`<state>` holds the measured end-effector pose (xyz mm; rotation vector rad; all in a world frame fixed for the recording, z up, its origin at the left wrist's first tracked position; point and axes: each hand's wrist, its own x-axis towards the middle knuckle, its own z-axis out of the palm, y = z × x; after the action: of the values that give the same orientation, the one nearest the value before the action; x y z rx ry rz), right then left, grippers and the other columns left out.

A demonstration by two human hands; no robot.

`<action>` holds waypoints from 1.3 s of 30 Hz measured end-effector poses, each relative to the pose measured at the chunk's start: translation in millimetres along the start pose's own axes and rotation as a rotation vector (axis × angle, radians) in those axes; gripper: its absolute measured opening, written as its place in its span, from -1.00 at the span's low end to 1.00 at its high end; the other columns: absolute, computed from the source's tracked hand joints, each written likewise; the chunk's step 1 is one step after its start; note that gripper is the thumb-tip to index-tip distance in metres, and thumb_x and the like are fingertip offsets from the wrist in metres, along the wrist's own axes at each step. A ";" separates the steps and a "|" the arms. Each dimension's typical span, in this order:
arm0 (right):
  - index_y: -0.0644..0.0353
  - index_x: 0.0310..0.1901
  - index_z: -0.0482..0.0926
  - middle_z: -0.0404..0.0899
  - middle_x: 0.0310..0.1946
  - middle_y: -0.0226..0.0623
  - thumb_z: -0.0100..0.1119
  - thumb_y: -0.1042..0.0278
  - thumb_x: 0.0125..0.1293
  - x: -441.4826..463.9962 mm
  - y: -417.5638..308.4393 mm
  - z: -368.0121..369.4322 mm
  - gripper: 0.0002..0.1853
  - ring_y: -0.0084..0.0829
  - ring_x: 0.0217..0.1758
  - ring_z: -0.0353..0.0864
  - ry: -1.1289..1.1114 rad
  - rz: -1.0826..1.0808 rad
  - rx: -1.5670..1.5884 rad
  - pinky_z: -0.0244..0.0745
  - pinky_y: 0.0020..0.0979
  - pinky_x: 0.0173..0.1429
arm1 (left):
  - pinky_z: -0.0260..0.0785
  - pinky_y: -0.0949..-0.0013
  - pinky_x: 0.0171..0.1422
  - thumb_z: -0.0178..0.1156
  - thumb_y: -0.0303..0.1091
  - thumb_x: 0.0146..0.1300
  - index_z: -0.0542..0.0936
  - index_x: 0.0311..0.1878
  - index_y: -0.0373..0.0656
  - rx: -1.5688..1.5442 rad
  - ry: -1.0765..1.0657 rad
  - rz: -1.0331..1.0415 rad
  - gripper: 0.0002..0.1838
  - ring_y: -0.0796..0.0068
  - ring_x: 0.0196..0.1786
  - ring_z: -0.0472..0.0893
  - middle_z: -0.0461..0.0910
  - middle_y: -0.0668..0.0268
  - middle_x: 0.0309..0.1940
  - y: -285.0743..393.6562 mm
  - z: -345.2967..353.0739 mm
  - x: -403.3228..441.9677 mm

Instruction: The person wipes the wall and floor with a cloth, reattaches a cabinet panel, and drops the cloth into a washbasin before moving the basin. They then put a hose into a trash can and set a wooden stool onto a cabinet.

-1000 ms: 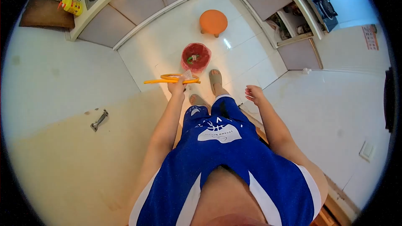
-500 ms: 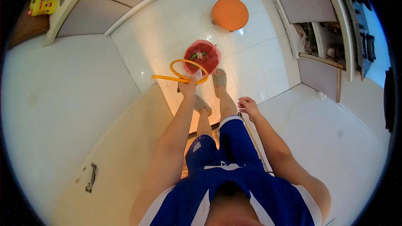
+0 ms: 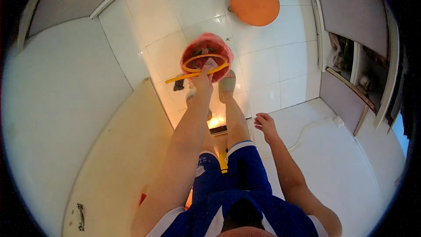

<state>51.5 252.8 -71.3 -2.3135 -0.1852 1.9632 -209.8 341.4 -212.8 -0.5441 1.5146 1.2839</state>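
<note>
My left hand (image 3: 202,81) is closed around a coiled yellow-orange hose (image 3: 177,78); one straight end sticks out to the left. A white tag or scrap of paper (image 3: 211,64) shows at the loop, by my fingertips. Directly below the loop, as seen from above, is a red bin (image 3: 186,58) lined with a pink bag, with some green and pale waste inside. Whether the hose touches the bin I cannot tell. My right hand (image 3: 265,125) hangs to the right of my leg, fingers loosely curled and slightly apart, holding nothing.
An orange round stool (image 3: 255,3) stands on the tiled floor (image 3: 263,68) beyond the bin. Cabinets with an open shelf (image 3: 366,68) line the right. A pale door with a handle (image 3: 80,217) is at left. A small dark object (image 3: 178,84) shows beside the bin.
My left hand has brought the hose forward over the bin; the loop now looks flatter. The view has shifted, with the stool larger and higher. My right hand still hangs at my side.
</note>
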 end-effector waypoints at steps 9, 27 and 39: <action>0.18 -0.10 0.50 0.54 -0.32 -0.38 0.06 0.33 0.32 25.1 0.2 7.2 -0.82 -0.53 -0.28 0.52 -0.045 -0.011 0.065 0.49 -0.47 -0.16 | 0.57 0.22 0.08 0.10 -0.74 0.13 0.14 0.24 0.19 -0.132 0.079 0.190 -0.29 0.30 0.06 0.51 0.31 0.27 0.12 -17.9 11.2 35.2; 0.19 0.01 0.42 0.51 -0.22 -0.32 0.15 0.28 0.23 142.7 -43.1 91.8 -0.66 -0.49 -0.16 0.52 -0.148 -0.093 0.017 0.49 -0.44 -0.09 | 0.13 0.16 0.40 -0.10 -0.59 0.23 -0.21 0.45 -0.16 0.969 0.374 0.357 -0.24 0.01 0.38 0.13 -0.01 -0.03 0.37 -65.8 -2.0 47.9; 0.19 0.21 0.17 0.41 -0.03 -0.20 0.07 0.34 0.28 217.7 -26.7 120.0 -0.50 -0.38 -0.08 0.53 -0.076 -0.215 -0.167 0.58 -0.41 -0.16 | 0.17 0.16 0.37 0.03 -0.72 0.01 -0.24 0.45 -0.17 1.269 0.099 0.341 -0.04 -0.10 0.33 0.17 0.06 -0.07 0.31 -39.2 12.2 10.1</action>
<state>-32.7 313.5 -298.8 -2.2051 -0.5990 1.9958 -175.8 342.4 -237.9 0.4993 2.1814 0.3048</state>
